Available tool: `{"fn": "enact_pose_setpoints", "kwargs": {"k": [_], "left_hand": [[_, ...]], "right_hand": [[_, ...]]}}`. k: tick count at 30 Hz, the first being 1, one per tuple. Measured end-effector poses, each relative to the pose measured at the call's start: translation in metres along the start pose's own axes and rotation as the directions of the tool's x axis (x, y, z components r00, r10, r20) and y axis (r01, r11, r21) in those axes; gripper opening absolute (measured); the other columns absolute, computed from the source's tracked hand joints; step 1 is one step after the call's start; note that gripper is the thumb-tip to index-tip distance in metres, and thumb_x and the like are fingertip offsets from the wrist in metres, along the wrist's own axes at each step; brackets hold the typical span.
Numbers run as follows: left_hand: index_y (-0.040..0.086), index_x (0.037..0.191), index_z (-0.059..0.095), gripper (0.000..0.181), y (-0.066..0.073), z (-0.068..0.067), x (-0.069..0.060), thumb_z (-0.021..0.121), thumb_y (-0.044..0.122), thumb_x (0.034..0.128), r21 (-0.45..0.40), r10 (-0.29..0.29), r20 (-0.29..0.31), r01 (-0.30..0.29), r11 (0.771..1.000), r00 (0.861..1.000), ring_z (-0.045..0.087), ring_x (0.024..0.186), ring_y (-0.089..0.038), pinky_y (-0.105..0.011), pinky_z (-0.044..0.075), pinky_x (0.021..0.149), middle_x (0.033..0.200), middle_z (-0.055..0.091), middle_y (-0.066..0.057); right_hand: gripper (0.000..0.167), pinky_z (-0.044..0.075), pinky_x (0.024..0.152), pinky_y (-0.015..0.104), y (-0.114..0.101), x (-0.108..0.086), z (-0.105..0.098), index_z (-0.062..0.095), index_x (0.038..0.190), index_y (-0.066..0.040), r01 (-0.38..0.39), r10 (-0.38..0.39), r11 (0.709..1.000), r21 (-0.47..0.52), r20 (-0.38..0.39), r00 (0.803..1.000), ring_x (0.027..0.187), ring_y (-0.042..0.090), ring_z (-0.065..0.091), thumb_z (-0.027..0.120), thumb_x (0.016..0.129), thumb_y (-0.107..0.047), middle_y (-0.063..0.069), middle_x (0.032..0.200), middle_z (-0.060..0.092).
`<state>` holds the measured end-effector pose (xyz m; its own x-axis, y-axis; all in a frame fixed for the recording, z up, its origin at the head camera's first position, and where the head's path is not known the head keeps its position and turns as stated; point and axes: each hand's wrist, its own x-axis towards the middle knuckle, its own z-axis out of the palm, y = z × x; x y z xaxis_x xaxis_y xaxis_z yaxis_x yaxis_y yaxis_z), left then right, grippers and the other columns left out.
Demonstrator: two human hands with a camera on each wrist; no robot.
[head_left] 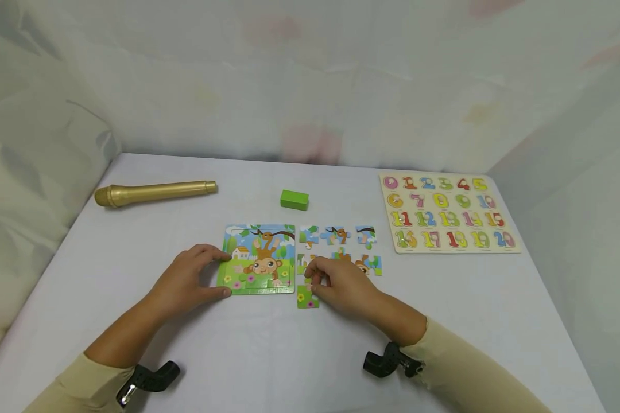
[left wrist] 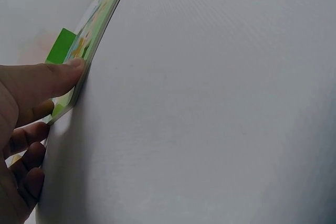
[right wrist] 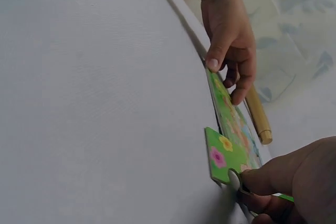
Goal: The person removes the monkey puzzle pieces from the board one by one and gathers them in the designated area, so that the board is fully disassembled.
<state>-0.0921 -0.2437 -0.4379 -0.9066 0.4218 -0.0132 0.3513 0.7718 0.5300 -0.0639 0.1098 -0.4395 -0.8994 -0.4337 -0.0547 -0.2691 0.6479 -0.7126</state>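
A jigsaw board [head_left: 258,258] with a monkey picture lies flat in the middle of the table. My left hand [head_left: 193,281] touches its left side, thumb near the front corner and index finger farther up, spread apart. In the left wrist view the thumb [left wrist: 58,77] lies along the board's edge. Just right of the board, my right hand [head_left: 343,284] pinches a green puzzle piece [right wrist: 223,153] with a yellow and a pink flower between thumb and fingertips. Several loose monkey puzzle pieces [head_left: 336,235] lie in rows behind the right hand, which partly covers some.
A green block [head_left: 294,199] sits behind the board. At the back left lies a gold toy microphone [head_left: 157,193]. A number puzzle board [head_left: 449,215] is at the back right. White patterned cloth [head_left: 310,86] hangs beyond the table's far edge.
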Motion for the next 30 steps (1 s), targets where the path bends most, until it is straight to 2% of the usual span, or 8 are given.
{"fn": "enact_pose_setpoints", "kwargs": {"k": [6, 12, 16, 19, 21, 25, 30], "left_hand": [[0.010, 0.133, 0.069, 0.066, 0.001, 0.001, 0.000, 0.099, 0.023, 0.0763, -0.002, 0.006, -0.011, -0.006, 1.000, 1.000, 0.054, 0.130, -0.047, -0.065, 0.040, 0.108, 0.139, 0.062, -0.018], [0.008, 0.134, 0.070, 0.066, 0.003, 0.000, -0.001, 0.098, 0.022, 0.0763, -0.003, 0.008, -0.018, -0.008, 1.000, 1.000, 0.054, 0.128, -0.047, -0.065, 0.042, 0.106, 0.138, 0.062, -0.019], [0.008, 0.134, 0.070, 0.066, 0.004, 0.001, -0.002, 0.098, 0.022, 0.0767, 0.000, 0.000, -0.015, 0.000, 1.000, 1.000, 0.054, 0.128, -0.048, -0.065, 0.042, 0.106, 0.138, 0.062, -0.019], [0.008, 0.134, 0.070, 0.065, 0.006, 0.000, -0.003, 0.098, 0.021, 0.0771, 0.003, -0.008, -0.015, 0.008, 1.000, 1.000, 0.054, 0.128, -0.048, -0.065, 0.043, 0.105, 0.139, 0.061, -0.019], [0.008, 0.134, 0.070, 0.065, 0.007, 0.000, -0.003, 0.097, 0.021, 0.0773, 0.005, -0.011, -0.016, 0.011, 1.000, 1.000, 0.054, 0.127, -0.048, -0.065, 0.043, 0.105, 0.139, 0.061, -0.019], [0.007, 0.135, 0.070, 0.064, 0.010, -0.001, -0.004, 0.097, 0.020, 0.0779, 0.014, -0.010, -0.016, 0.010, 1.000, 1.000, 0.054, 0.127, -0.048, -0.065, 0.043, 0.105, 0.139, 0.061, -0.020], [0.006, 0.137, 0.069, 0.065, 0.012, -0.002, -0.005, 0.096, 0.021, 0.0798, 0.025, -0.011, -0.004, 0.011, 1.000, 1.000, 0.054, 0.128, -0.047, -0.065, 0.044, 0.104, 0.140, 0.061, -0.020]], "right_hand": [[0.015, 0.047, 0.066, 0.027, -0.002, -0.001, 0.004, 0.074, 0.111, -0.018, -0.013, 0.010, 0.996, -0.089, -0.032, 0.999, 0.074, 0.006, 0.055, 0.076, 0.098, -0.013, -0.016, 0.089, 0.065], [0.016, 0.051, 0.073, 0.027, -0.005, -0.003, 0.008, 0.075, 0.113, -0.015, 0.024, -0.034, 0.984, -0.178, -0.057, 0.998, 0.081, 0.006, 0.059, 0.076, 0.098, -0.011, -0.013, 0.091, 0.067], [0.017, 0.054, 0.079, 0.030, -0.006, -0.006, 0.011, 0.077, 0.114, -0.016, 0.063, -0.087, 0.957, -0.283, -0.075, 0.993, 0.088, 0.007, 0.066, 0.076, 0.098, -0.012, -0.012, 0.101, 0.075], [0.018, 0.051, 0.082, 0.034, -0.005, -0.008, 0.014, 0.078, 0.115, -0.019, 0.076, -0.118, 0.933, -0.352, -0.098, 0.988, 0.093, 0.009, 0.068, 0.078, 0.098, -0.016, -0.012, 0.107, 0.077], [0.018, 0.047, 0.079, 0.034, -0.005, -0.010, 0.015, 0.078, 0.114, -0.021, 0.073, -0.126, 0.921, -0.382, -0.116, 0.985, 0.090, 0.010, 0.067, 0.078, 0.097, -0.018, -0.013, 0.107, 0.078], [0.017, 0.043, 0.077, 0.035, -0.004, -0.013, 0.016, 0.079, 0.112, -0.022, 0.080, -0.147, 0.915, -0.395, -0.142, 0.979, 0.087, 0.011, 0.065, 0.079, 0.096, -0.019, -0.014, 0.105, 0.078], [0.019, 0.050, 0.085, 0.038, 0.001, -0.012, 0.011, 0.080, 0.112, -0.020, 0.121, -0.190, 0.929, -0.349, -0.172, 0.967, 0.095, 0.011, 0.072, 0.082, 0.093, -0.017, -0.011, 0.106, 0.079]]}}
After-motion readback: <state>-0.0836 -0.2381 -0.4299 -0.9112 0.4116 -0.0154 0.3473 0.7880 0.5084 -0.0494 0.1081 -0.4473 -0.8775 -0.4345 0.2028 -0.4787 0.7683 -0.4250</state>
